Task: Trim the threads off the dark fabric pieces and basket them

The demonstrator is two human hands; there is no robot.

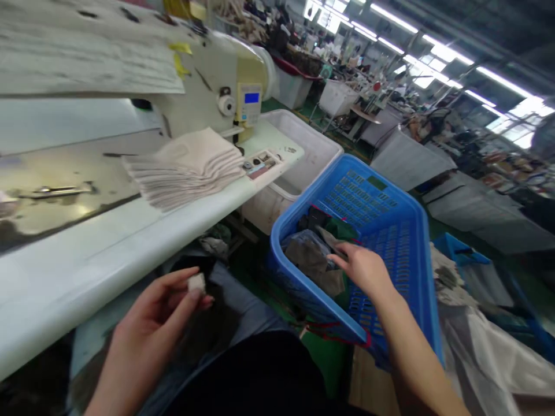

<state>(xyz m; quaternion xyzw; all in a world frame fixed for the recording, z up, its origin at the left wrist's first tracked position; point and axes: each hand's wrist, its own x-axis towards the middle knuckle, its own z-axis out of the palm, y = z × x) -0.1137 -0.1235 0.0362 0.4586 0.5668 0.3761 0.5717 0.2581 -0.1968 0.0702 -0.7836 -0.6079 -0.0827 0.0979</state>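
My left hand is held over my lap below the table edge, its fingertips pinched on a small pale scrap. My right hand reaches into a blue plastic basket at my right side. Its fingers rest on grey and dark fabric pieces lying in the basket; whether they grip one I cannot see. A stack of folded beige fabric pieces lies on the white sewing table, in front of the cream sewing machine.
A white plastic tub stands beyond the table's right end. Light fabric is heaped on the floor right of the basket, by a second blue bin. More tables and bins fill the workshop behind.
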